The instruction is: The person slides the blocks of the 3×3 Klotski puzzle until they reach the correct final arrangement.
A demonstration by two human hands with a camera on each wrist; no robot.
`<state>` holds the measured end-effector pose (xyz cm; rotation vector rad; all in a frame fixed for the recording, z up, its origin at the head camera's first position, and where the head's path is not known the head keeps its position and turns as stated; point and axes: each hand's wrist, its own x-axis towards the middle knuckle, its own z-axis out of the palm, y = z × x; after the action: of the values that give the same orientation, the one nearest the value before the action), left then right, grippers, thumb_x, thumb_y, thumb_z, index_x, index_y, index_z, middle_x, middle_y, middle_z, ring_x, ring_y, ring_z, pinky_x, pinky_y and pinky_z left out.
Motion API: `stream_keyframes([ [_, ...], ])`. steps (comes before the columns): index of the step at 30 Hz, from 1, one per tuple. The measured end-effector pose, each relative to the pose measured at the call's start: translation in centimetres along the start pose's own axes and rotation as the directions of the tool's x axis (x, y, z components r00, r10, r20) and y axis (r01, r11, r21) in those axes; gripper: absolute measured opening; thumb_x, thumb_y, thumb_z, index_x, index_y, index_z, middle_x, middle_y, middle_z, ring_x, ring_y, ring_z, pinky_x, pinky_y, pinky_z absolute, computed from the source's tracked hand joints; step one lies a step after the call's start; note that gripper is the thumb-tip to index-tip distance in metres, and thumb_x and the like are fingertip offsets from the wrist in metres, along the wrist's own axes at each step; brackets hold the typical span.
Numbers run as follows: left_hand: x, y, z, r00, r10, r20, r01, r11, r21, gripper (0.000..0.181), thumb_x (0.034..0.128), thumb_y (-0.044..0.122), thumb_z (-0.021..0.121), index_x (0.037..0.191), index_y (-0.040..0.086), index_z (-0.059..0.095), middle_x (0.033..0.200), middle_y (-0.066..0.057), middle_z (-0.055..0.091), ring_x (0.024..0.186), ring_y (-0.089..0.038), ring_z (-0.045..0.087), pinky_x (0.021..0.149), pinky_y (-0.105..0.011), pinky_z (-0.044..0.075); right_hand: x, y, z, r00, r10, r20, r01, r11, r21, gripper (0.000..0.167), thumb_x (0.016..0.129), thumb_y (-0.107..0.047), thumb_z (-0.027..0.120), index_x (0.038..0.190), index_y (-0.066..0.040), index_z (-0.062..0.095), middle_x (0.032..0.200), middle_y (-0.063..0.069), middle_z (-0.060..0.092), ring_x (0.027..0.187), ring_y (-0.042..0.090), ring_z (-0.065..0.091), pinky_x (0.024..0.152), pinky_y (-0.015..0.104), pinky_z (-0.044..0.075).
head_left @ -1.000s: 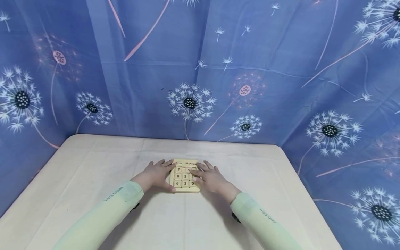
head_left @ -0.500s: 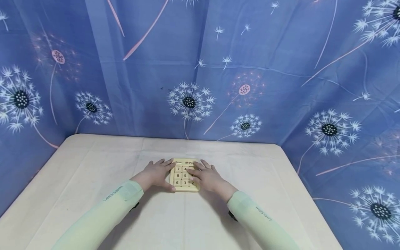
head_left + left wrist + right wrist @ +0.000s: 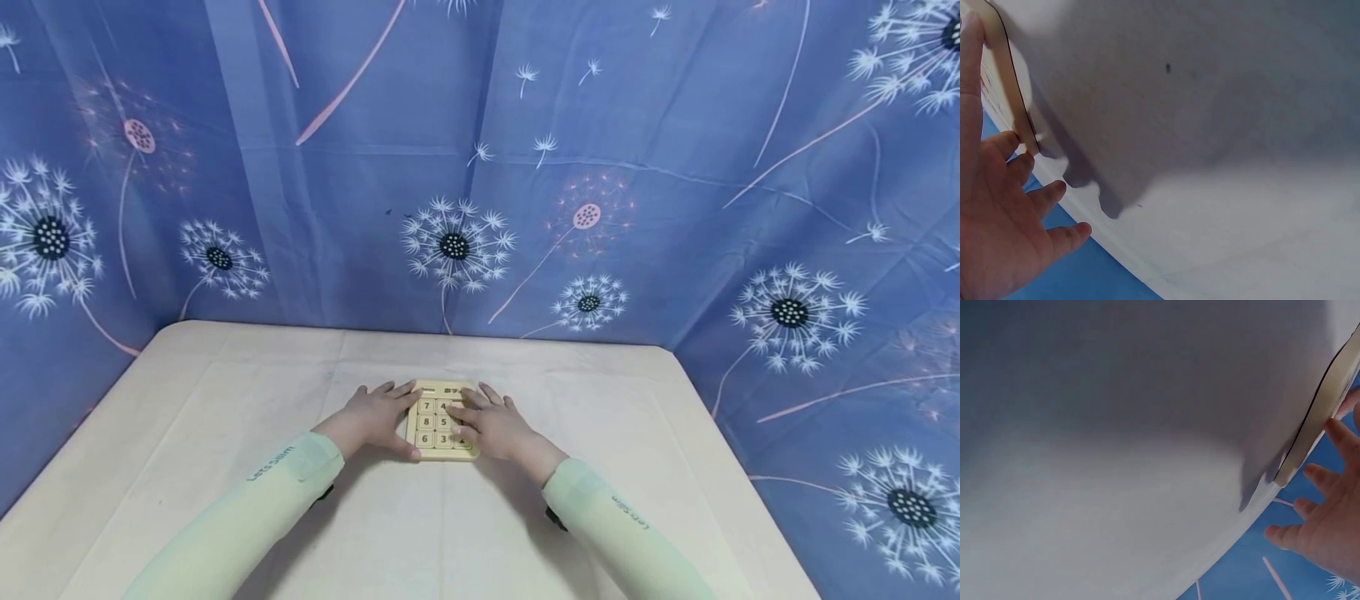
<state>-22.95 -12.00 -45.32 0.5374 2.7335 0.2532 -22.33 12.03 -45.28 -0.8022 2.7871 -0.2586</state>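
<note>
A yellow number sliding puzzle (image 3: pixel 444 456) lies flat on the table in the head view, with square numbered tiles (image 3: pixel 443 422) in its frame. My left hand (image 3: pixel 372 419) holds the puzzle's left side, thumb at the near corner and forefinger at the far one. In the left wrist view, its other fingers (image 3: pixel 1047 197) spread beyond the edge. My right hand (image 3: pixel 498 429) reaches over the right side with fingers extended onto the tiles, covering most of the right column. The right wrist view shows the puzzle's side edge (image 3: pixel 1319 415) beside that hand's fingers.
A pale cloth covers the table (image 3: pixel 247 400), whose far edge meets a blue dandelion-print curtain (image 3: pixel 337 250). More of this curtain hangs at the left and right sides. Light green sleeves cover both forearms.
My right hand has slid a little left over the puzzle, and its fingers now cover more of the right column. My left hand keeps its place.
</note>
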Motion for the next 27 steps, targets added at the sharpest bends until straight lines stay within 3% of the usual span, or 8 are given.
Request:
stream_keyframes([
  [22,-0.11,-0.01,-0.06,1.0,-0.004,-0.005,0.004,1.0,0.01,0.112,0.0739,0.069,0.08,0.161,0.015,0.034,0.172,-0.005,0.025,0.156,-0.042,0.028,0.122,-0.073,0.025,0.27,-0.01,-0.55,1.0,-0.018,0.012,0.018,1.0,0.01,0.05,0.107,-0.047,0.045,0.151,-0.024,0.053,0.169,0.012,0.032,0.158,0.044,0.02,0.122,0.073,0.025],
  [27,-0.12,0.06,-0.05,1.0,-0.004,0.002,0.004,1.0,0.008,0.113,0.0737,0.069,0.08,0.161,0.015,0.034,0.172,-0.005,0.024,0.156,-0.042,0.028,0.122,-0.073,0.025,-0.24,0.19,-0.52,0.999,-0.041,-0.027,0.041,0.999,0.028,0.05,0.107,-0.045,0.048,0.15,-0.02,0.054,0.165,0.016,0.037,0.156,0.047,0.026,0.12,0.073,0.029],
])
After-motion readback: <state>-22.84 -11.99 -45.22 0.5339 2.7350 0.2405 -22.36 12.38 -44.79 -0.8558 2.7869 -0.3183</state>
